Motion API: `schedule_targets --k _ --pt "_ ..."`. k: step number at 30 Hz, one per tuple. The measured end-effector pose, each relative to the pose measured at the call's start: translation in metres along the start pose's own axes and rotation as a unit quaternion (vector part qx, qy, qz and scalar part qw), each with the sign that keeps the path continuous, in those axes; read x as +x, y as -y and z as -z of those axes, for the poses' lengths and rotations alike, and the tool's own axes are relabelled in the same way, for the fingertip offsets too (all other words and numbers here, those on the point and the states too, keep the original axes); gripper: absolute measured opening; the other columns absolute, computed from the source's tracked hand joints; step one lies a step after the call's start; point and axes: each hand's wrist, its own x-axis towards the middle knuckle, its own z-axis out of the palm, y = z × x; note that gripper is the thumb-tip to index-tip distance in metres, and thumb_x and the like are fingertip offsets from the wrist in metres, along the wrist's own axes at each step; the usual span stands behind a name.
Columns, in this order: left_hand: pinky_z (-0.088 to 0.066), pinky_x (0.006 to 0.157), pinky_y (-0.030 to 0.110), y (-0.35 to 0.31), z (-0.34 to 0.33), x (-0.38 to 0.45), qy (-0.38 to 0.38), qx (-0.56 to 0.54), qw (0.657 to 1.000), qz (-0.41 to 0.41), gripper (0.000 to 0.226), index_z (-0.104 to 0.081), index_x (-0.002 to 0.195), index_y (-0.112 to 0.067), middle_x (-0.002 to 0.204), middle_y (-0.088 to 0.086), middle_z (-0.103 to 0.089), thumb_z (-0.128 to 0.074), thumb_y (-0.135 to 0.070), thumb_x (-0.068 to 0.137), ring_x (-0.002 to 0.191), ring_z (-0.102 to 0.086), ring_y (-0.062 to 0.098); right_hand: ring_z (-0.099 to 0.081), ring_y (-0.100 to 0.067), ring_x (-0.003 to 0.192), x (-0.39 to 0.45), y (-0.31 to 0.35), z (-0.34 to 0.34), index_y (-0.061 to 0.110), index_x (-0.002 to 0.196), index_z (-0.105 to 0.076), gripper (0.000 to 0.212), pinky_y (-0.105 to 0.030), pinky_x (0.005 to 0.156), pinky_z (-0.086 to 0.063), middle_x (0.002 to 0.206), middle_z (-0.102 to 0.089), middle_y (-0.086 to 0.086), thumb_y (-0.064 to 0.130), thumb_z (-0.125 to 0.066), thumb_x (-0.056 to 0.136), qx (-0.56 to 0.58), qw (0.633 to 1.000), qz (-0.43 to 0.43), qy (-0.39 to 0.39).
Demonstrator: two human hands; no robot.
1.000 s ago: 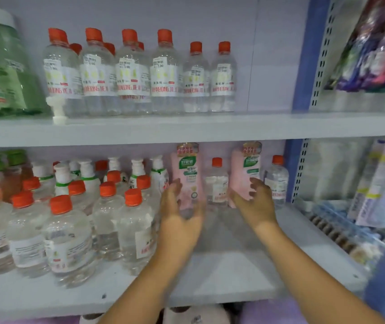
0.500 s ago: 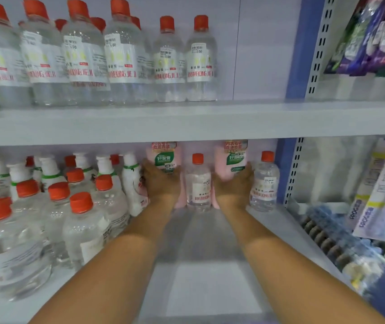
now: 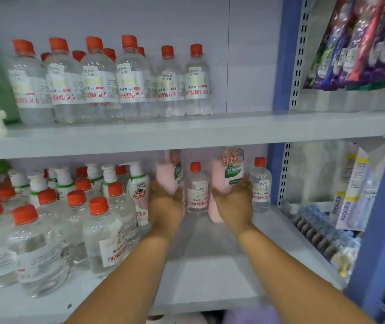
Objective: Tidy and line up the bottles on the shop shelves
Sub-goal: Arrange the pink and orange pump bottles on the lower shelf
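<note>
At the back of the lower shelf (image 3: 210,277) stand two pink bottles with green labels. My left hand (image 3: 166,204) grips the left pink bottle (image 3: 166,170) low on its body. My right hand (image 3: 234,202) grips the right pink bottle (image 3: 229,169) the same way. Between them a small clear bottle with an orange cap (image 3: 196,190) stands upright. A second small clear bottle (image 3: 259,185) stands at the far right beside the blue upright.
Clear orange-capped bottles (image 3: 97,232) and white pump bottles (image 3: 137,183) crowd the lower shelf's left half. A row of clear bottles (image 3: 130,83) lines the upper shelf (image 3: 186,134). The neighbouring bay holds packets (image 3: 362,38) and boxes (image 3: 350,195) past the blue post (image 3: 280,66).
Both hands reached to the back of the lower shelf and closed round the two pink bottles. The right pink bottle now leans slightly. The camera tilted up a little.
</note>
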Motion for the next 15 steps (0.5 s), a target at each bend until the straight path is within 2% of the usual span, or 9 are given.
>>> schedule_targets --k 4,7,10,12,14,15 --pt "-0.045 0.083 0.030 -0.010 0.023 -0.018 0.039 0.038 0.998 0.019 0.058 -0.043 0.137 -0.020 0.117 0.003 -0.071 -0.075 -0.035 0.091 0.101 -0.068 0.027 -0.055 -0.031 0.125 -0.018 0.007 0.022 0.008 0.151 -0.034 0.095 -0.039 0.099 -0.051 0.138 -0.050 -0.011 0.046 -0.081 0.079 -0.026 0.998 0.000 0.050" --pt "-0.043 0.081 0.030 -0.022 0.042 -0.040 0.069 0.035 0.996 0.036 0.059 -0.043 0.135 -0.025 0.109 -0.006 -0.063 -0.074 -0.045 0.089 0.094 -0.062 0.020 -0.051 -0.029 0.132 -0.039 0.018 0.040 0.012 0.155 -0.030 0.100 -0.042 0.104 -0.050 0.146 -0.047 -0.010 0.051 -0.080 0.078 -0.054 0.995 -0.016 0.077" --pt "-0.048 0.075 0.032 -0.022 0.070 -0.066 0.074 0.003 0.997 0.024 0.061 -0.047 0.135 -0.032 0.105 -0.013 -0.065 -0.076 -0.049 0.085 0.097 -0.065 0.019 -0.049 -0.026 0.132 -0.076 0.025 0.062 0.017 0.157 -0.024 0.109 -0.038 0.098 -0.050 0.148 -0.047 -0.005 0.059 -0.080 0.074 -0.077 0.996 0.002 0.048" --pt "-0.048 0.066 0.026 -0.021 0.090 -0.081 0.066 -0.011 0.998 0.016 0.059 -0.050 0.133 -0.039 0.100 -0.021 -0.066 -0.077 -0.051 0.083 0.094 -0.068 0.011 -0.047 -0.022 0.129 -0.099 0.026 0.079 0.020 0.156 -0.025 0.115 -0.037 0.098 -0.048 0.141 -0.047 -0.002 0.066 -0.081 0.066 -0.055 0.998 0.020 0.022" --pt "-0.051 0.068 0.026 -0.019 0.106 -0.093 0.074 -0.035 0.997 0.009 0.051 -0.052 0.124 -0.053 0.102 -0.029 -0.066 -0.078 -0.049 0.081 0.094 -0.066 -0.002 -0.043 -0.013 0.122 -0.113 0.024 0.096 0.026 0.150 -0.034 0.113 -0.034 0.099 -0.044 0.129 -0.045 0.007 0.077 -0.073 0.057 -0.012 0.999 0.038 0.027" --pt "-0.052 0.070 0.029 -0.019 0.111 -0.097 0.080 -0.042 0.996 0.014 0.046 -0.052 0.115 -0.060 0.103 -0.030 -0.066 -0.079 -0.048 0.080 0.094 -0.065 -0.004 -0.045 -0.010 0.119 -0.115 0.021 0.105 0.032 0.144 -0.042 0.105 -0.032 0.098 -0.043 0.124 -0.045 0.012 0.080 -0.070 0.055 0.011 0.998 0.042 0.041"
